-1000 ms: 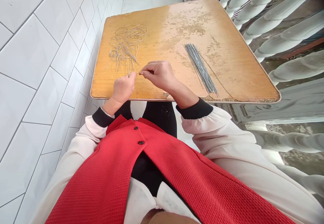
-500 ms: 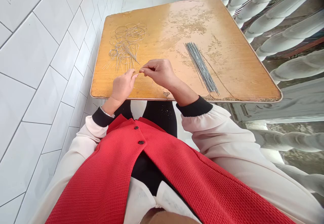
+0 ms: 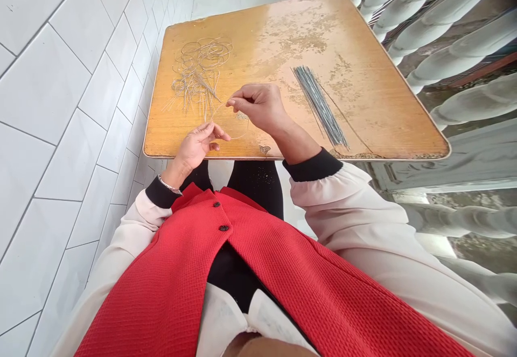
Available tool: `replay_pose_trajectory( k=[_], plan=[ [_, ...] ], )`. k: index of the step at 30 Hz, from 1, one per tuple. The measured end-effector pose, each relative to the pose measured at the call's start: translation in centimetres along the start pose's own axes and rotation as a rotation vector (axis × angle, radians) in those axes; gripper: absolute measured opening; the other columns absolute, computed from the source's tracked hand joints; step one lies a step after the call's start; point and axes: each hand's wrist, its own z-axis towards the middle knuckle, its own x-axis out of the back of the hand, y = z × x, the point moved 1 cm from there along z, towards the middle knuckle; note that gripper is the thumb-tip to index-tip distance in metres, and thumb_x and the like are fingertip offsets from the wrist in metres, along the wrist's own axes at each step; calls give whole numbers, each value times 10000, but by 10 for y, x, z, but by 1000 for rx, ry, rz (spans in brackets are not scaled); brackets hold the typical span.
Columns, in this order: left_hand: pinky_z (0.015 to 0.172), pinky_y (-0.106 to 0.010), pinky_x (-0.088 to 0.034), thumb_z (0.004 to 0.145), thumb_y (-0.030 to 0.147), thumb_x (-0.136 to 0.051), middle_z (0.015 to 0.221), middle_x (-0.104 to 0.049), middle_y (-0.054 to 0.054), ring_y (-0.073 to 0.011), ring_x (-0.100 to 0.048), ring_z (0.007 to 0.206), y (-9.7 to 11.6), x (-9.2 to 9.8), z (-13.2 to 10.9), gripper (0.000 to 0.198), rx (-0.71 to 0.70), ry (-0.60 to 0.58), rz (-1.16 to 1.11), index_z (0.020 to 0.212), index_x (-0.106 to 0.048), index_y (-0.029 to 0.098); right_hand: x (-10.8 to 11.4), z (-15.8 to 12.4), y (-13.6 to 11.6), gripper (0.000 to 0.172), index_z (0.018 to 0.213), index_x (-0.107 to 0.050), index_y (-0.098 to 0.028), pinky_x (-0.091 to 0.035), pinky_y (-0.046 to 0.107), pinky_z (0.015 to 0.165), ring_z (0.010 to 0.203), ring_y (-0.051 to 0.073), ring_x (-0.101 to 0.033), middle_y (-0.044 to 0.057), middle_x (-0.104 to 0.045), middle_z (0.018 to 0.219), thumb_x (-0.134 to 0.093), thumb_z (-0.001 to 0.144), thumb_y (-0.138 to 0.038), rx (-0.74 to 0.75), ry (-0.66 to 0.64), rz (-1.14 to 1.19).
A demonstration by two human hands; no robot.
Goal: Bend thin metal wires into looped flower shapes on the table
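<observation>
2 hands work over 1 table (image 3: 388,109). The right hand (image 3: 260,104) pinches 1 fine wire (image 3: 240,138) between thumb and forefinger, its other fingers curled in. The left hand (image 3: 200,144) is half open, thumb apart from forefinger; the wire meets its fingertips, but I cannot tell whether they grip it. The wire is thin and pale, and bows in a loose curve between the 2 hands, above the table's near edge.

On the table are 2 groups of wire: 1 tangle (image 3: 202,71) beyond the left hand, with rounded loops at its far end and straighter ends fanning toward the person, and 1 bundle (image 3: 319,106) to the right of the right hand, grey, straight and packed side by side. The strands in each are too many to count. 1 thin brown strand (image 3: 349,123) lies slantwise just right of the bundle.

The table's top is wood-patterned, worn to pale, flaking patches, with rounded corners and a light rim. The person wears 1 red jacket (image 3: 161,271) of waffled cloth with 2 dark buttons (image 3: 220,216), and 2 smooth cream sleeves ending in black cuffs (image 3: 313,166). Glossy white tiles (image 3: 68,71) cover the wall at left; bulging white balusters (image 3: 428,28) line the right.
</observation>
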Motion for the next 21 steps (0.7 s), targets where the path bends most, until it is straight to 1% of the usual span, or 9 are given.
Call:
replay_pose_trajectory(
  k=[2, 5, 7, 9, 11, 15, 18, 20, 21],
  plan=[
    [586, -203, -482, 993, 521, -515, 765, -720, -43, -162, -740, 888, 0, 1, 0, 455, 48, -44, -56, 725, -646, 178, 0, 0, -2, 262, 572, -659, -263, -424, 332, 579, 632, 171, -558, 17, -633, 615, -756, 815, -289, 16, -21, 22],
    [592, -222, -530, 943, 623, -538, 772, -723, -69, -246, -742, 1061, 1, 2, 0, 521, 156, -90, -111, 689, -618, 176, 0, -1, -5, 257, 570, -667, -267, -431, 337, 593, 643, 171, -566, 13, -628, 623, -772, 805, -265, 27, -44, 64],
    [635, -244, -572, 918, 635, -573, 812, -732, -85, -290, -715, 1165, 1, 1, -1, 528, 205, -115, -153, 666, -589, 171, -1, -1, -7, 250, 574, -673, -268, -430, 337, 593, 639, 167, -561, 11, -625, 623, -777, 800, -253, 26, -48, 88],
    [685, -268, -601, 916, 614, -593, 877, -746, -102, -316, -692, 1218, -1, 1, 0, 531, 229, -142, -200, 637, -556, 164, -1, -2, -9, 240, 579, -681, -268, -431, 337, 595, 634, 165, -554, 9, -622, 619, -777, 797, -240, 23, -48, 106],
    [731, -266, -608, 934, 565, -597, 938, -758, -115, -318, -682, 1242, -5, 2, 1, 532, 215, -158, -247, 602, -527, 156, 0, -2, -13, 229, 588, -686, -270, -435, 336, 600, 639, 166, -556, 7, -619, 616, -775, 795, -230, 18, -51, 126],
    [838, -224, -588, 988, 431, -557, 970, -772, -117, -277, -677, 1262, -14, 3, 3, 509, 119, -154, -326, 569, -511, 145, 1, -2, -18, 207, 611, -690, -276, -440, 332, 598, 656, 173, -569, 3, -615, 606, -776, 794, -232, 12, -67, 151],
    [960, -275, -571, 1028, 383, -461, 1148, -763, -116, -266, -631, 1332, -16, -1, 1, 448, 84, -165, -384, 682, -610, 140, 1, -1, -19, 193, 622, -697, -275, -439, 329, 599, 641, 164, -558, 1, -623, 613, -769, 797, -236, 45, -71, 123],
    [1026, -328, -552, 1044, 411, -395, 1263, -731, -118, -273, -592, 1377, -14, -6, 0, 439, 92, -175, -421, 877, -698, 141, 1, -1, -19, 181, 633, -699, -274, -442, 324, 595, 643, 163, -559, 0, -629, 620, -770, 798, -258, 63, -78, 105],
    [1050, -351, -542, 1048, 445, -366, 1297, -718, -126, -280, -575, 1394, -12, -9, -1, 464, 114, -178, -437, 999, -714, 143, 1, -1, -19, 176, 639, -698, -273, -443, 322, 592, 647, 163, -563, 0, -632, 624, -773, 799, -273, 68, -84, 99]
  ],
)
